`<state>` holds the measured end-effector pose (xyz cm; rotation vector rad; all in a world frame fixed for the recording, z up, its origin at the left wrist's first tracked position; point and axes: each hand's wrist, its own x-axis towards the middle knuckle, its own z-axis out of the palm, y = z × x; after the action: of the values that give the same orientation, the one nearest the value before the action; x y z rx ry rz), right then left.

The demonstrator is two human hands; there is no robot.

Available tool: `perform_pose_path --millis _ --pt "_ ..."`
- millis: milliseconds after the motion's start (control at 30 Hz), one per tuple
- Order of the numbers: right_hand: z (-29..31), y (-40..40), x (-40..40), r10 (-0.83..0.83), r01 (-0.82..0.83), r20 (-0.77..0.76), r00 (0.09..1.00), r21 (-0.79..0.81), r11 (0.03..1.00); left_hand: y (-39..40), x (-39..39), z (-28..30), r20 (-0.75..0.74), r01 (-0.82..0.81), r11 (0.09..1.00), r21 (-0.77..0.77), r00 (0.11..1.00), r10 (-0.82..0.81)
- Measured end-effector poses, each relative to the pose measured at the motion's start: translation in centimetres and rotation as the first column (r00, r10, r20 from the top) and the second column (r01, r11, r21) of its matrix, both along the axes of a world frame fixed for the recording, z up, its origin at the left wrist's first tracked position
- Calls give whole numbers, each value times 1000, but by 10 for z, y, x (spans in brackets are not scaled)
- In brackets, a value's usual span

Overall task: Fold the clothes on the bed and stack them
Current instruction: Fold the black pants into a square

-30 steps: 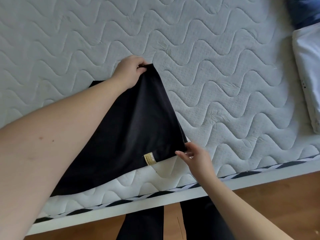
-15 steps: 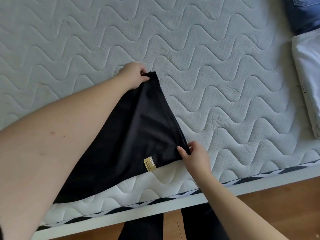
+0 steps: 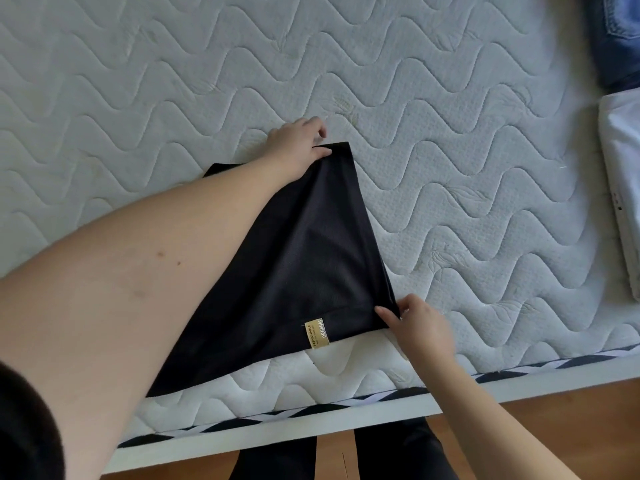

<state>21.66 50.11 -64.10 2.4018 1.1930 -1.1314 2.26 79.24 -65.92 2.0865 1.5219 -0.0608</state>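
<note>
The thumb and fingertips [image 3: 387, 312] of the right hand [image 3: 420, 329] pinch the near right corner of a smooth black folded garment [image 3: 311, 271], thumb lying on top of the cloth and the other fingers curled at its edge. The left hand [image 3: 294, 147] reaches across to the far right corner of the same garment; its thumb lies along the top of the cloth at that corner and the fingers curl over the far edge, so it grips the fabric there, though how far the fingers go under it cannot be seen. Between the two hands the right edge of the cloth runs in a straight, fairly taut line. The garment lies flat on a white quilted mattress [image 3: 450, 168] with a wavy stitched pattern, close to its near edge, and a small gold woven label [image 3: 317, 332] sits on the hem near the right hand. The left forearm crosses over much of the garment's left part. At the far right of the mattress lies a folded white cloth [image 3: 623, 174], and beyond it, in the corner, blue denim jeans [image 3: 616, 36]. Below the mattress runs a white bed frame [image 3: 519, 384], then a brown wooden floor [image 3: 571, 420].
</note>
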Motion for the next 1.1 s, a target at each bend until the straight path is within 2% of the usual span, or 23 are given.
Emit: perform_pose_path --millis 100,233,333,400,467,533,633,733,800,867,967,1100 --pt "6 9 5 -51 49 24 998 102 994 3 -31 13 37 -59 998 9 998 59" --pt "10 48 -3 -54 83 -97 994 327 941 0 -89 27 41 -178 984 19 983 177" --pt "10 95 -19 109 -29 -150 983 455 890 -15 -132 27 42 -298 952 -63 953 301" --pt "9 131 -30 266 -173 -118 957 503 847 -27 -153 24 37 -352 921 -165 931 362" --pt "9 165 -42 359 -268 -80 930 520 811 -39 -166 19 27 -365 909 -201 926 377" --pt "8 197 -54 438 -356 -37 898 524 774 -47 -172 11 45 -399 897 -189 909 414" --pt "3 230 -71 570 -528 44 820 441 726 -51 -168 1 125 -510 829 -231 829 545" --pt "-4 251 -76 682 -688 148 716 309 656 -47 -162 -3 156 -575 806 -140 791 591" --pt "-6 262 -74 706 -728 190 682 273 629 -44 -162 -1 198 -582 803 -125 779 595" --pt "-7 273 -70 714 -729 164 681 253 636 -41 -166 1 216 -570 809 -140 780 587" --pt "-5 287 -68 740 -740 90 667 201 642 -38 -171 1 222 -527 819 -227 790 571" --pt "-1 290 -65 761 -746 24 649 216 630 -35 -179 14 249 -419 785 -456 787 564"
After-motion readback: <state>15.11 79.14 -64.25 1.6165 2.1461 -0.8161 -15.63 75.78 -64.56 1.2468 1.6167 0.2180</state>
